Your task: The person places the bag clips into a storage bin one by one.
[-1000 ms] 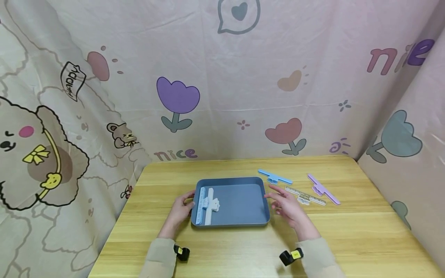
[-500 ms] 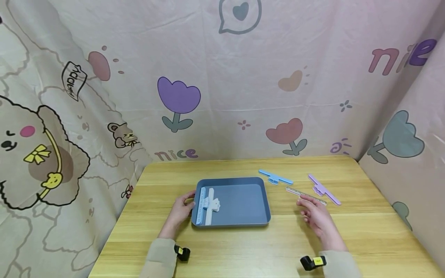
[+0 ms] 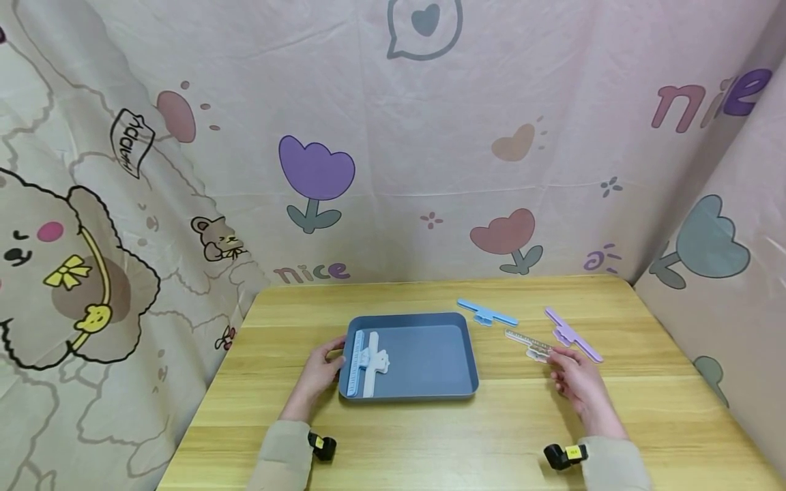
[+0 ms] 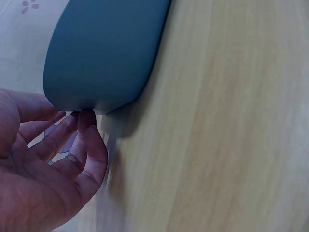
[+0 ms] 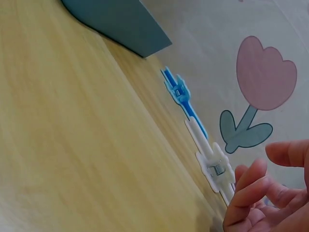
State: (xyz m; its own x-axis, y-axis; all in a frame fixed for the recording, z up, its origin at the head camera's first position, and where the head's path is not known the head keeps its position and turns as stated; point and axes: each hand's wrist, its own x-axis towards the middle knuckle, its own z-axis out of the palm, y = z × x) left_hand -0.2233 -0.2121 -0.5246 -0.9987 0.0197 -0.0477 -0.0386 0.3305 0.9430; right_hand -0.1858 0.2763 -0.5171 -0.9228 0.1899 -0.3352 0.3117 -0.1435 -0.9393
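Observation:
A grey-blue rectangular tray (image 3: 424, 361) lies on the table. Inside, along its left side, a light blue clip (image 3: 355, 365) with ruler marks and a white clip (image 3: 372, 365) lie side by side. My left hand (image 3: 321, 372) holds the tray's left side; in the left wrist view its curled fingers (image 4: 94, 150) meet the end wall. My right hand (image 3: 580, 382) is over the right end of a pale sealing clip (image 3: 527, 340) with ruler marks, hiding that end. The right wrist view shows a gap between thumb and fingers (image 5: 251, 191), beside this clip's spring; contact is unclear.
Behind the pale clip lies a blue clip (image 3: 487, 312), and to its right a purple clip (image 3: 574, 334). A wooden table (image 3: 405, 443) carries everything. Patterned cloth (image 3: 393, 204) hangs behind and at both sides.
My right hand has moved right, from beside the tray's right edge to the right end of the pale clip. The left hand and the tray stay in place.

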